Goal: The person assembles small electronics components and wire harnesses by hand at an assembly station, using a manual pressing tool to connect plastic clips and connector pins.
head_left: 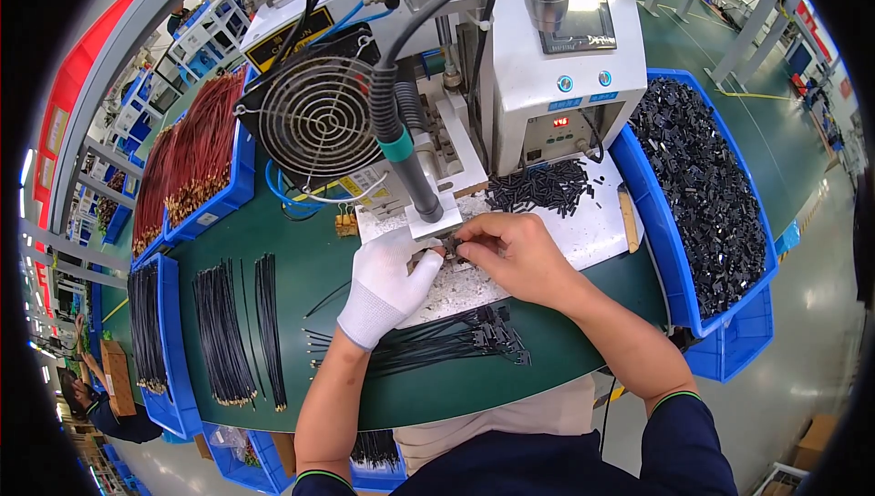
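White-gloved left hand (390,279) and bare right hand (521,261) pinch a tiny dark piece (452,246); connector-tipped black cables (492,330) at six o'clock seem done, straight black wires (221,336) at eight left.

"Any lettering showing?"
"Yes, a black-and-yellow rectangular warning sign (290,38) at the white metal machine's (529,60) left edge."
"Numbers?"
"A small rectangular display (561,122) with glowing red digits low on its front, beneath blue rectangular labels (564,104)."
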A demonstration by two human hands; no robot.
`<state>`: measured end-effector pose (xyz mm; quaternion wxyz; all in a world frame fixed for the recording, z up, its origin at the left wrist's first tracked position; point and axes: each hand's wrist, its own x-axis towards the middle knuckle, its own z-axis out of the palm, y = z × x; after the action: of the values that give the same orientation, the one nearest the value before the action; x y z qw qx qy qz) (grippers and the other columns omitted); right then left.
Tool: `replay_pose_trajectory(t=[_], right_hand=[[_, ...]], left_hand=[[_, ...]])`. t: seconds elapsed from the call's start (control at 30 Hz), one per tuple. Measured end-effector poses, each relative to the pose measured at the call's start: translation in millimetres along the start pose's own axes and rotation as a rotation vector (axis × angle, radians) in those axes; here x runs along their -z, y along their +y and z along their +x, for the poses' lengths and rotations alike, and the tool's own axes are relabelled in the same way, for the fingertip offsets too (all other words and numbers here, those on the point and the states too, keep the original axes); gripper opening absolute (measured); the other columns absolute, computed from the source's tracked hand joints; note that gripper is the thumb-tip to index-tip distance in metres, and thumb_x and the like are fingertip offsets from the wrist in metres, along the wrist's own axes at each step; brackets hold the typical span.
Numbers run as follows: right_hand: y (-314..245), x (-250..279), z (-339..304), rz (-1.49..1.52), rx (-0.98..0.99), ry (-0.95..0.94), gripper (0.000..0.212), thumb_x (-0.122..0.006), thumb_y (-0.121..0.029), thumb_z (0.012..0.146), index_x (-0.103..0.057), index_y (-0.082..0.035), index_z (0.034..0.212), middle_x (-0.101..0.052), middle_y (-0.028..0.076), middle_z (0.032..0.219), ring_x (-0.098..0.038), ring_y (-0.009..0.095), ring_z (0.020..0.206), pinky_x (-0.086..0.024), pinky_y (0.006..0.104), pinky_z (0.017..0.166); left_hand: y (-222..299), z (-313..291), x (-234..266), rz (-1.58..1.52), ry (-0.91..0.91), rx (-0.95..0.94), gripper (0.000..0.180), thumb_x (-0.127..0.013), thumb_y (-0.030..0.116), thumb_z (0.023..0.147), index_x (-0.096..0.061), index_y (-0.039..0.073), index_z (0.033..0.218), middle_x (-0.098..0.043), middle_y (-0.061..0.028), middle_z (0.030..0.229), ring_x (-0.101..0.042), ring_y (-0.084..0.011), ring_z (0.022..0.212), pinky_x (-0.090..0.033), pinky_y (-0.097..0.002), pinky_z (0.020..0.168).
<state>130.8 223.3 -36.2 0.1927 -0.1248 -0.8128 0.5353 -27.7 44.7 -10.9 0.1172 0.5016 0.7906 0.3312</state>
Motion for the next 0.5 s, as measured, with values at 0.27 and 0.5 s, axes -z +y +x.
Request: replay_pose_trajectory(t=[0.27,0.5], right_hand=[[3.0,-0.9,-0.5,-0.004,0.004,-0.009,0.023,-0.085,-0.006,0.100,-0.082,0.006,0.118,-0.084,0.016,0.101,-0.078,0.018,0.086,-0.062,0.0338,0.079],[1.8,0.3,-0.6,0.004,-0.019,-0.015,0.023,-0.086,-0.006,0.100,-0.082,0.006,0.119,-0.084,0.015,0.101,-0.078,0.017,0.087,-0.062,0.0322,0.079]], left_hand=[[-5.6,-1.3,-3.5,-0.051,0.008,0.002,0.021,-0.075,0.025,0.099,-0.086,0.008,0.107,-0.077,-0.0165,0.088,-0.075,-0.0357,0.076,-0.059,-0.0450,0.073],[-0.3,0.9,-1.5,-0.073,0.027,-0.036,0.016,-0.076,0.019,0.099,-0.083,0.007,0.106,-0.081,-0.0133,0.100,-0.077,-0.0339,0.082,-0.062,-0.0421,0.077]])
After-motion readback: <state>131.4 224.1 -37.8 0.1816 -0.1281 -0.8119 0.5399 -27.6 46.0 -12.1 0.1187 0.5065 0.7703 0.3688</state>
